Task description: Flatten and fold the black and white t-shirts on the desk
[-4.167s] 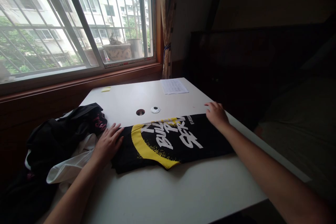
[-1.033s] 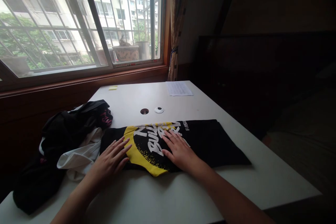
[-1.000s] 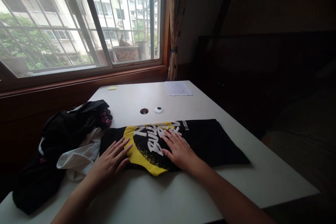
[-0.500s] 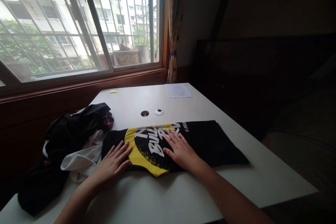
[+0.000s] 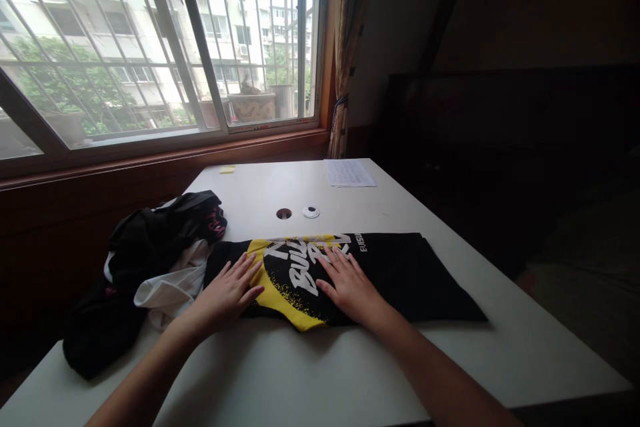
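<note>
A folded black T-shirt (image 5: 410,280) with a yellow patch and white lettering lies flat across the white table (image 5: 320,373). My left hand (image 5: 233,288) rests on its left part, at the edge of the yellow print, fingers spread. Flat on the lettering near the middle lies my right hand (image 5: 350,283), its fingers also apart. Neither hand grips the cloth. Beside my left hand is a crumpled heap of dark clothes (image 5: 145,247) with pink marks, and a white cloth (image 5: 173,287) pokes out of it against the shirt's left end.
Beyond the shirt are a round cable hole (image 5: 284,213) in the tabletop and a white round cap (image 5: 311,212). Printed papers (image 5: 351,173) and a yellow sticky note (image 5: 227,169) lie at the far edge. Behind stands a barred window (image 5: 250,47) with a curtain (image 5: 345,47).
The whole view has shifted, so the table and clothes appear slightly farther right. My left hand has slid a little relative to the print; both hands stay flat on the shirt.
</note>
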Tool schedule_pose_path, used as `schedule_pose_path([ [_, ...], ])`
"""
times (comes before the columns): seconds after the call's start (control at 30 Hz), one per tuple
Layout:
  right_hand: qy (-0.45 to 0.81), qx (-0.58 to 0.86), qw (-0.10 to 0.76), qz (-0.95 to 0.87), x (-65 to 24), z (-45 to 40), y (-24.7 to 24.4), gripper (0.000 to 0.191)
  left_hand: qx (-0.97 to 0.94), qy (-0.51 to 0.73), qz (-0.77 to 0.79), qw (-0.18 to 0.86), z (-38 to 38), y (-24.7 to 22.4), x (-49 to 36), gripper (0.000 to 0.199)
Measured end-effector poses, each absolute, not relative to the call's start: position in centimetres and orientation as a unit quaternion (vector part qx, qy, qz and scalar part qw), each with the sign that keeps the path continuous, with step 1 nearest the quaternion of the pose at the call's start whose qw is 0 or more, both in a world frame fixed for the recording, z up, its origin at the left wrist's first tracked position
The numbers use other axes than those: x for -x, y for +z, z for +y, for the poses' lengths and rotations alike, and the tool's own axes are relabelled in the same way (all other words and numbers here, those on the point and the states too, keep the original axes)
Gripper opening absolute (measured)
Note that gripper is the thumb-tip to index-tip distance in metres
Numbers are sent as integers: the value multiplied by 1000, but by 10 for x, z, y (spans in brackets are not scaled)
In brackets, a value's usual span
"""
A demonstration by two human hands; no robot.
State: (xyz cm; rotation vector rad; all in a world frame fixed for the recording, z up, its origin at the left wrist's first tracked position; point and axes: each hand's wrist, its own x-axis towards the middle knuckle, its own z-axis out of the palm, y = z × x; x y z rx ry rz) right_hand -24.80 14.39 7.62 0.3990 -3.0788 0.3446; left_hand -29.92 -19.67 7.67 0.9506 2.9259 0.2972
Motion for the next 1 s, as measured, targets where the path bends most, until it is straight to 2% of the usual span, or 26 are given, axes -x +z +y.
schedule_pose_path([
  [0.13,106,-126,18,-986,248,144,75,65,-260,67,963,25,-176,77,324,72],
  [0.33,103,-111,5,-988,252,145,73,67,-185,34,982,-14,-186,66,355,72],
  [1.0,72,-57,2,-996,277,177,66,74,-168,7,984,-51,-197,51,363,73],
])
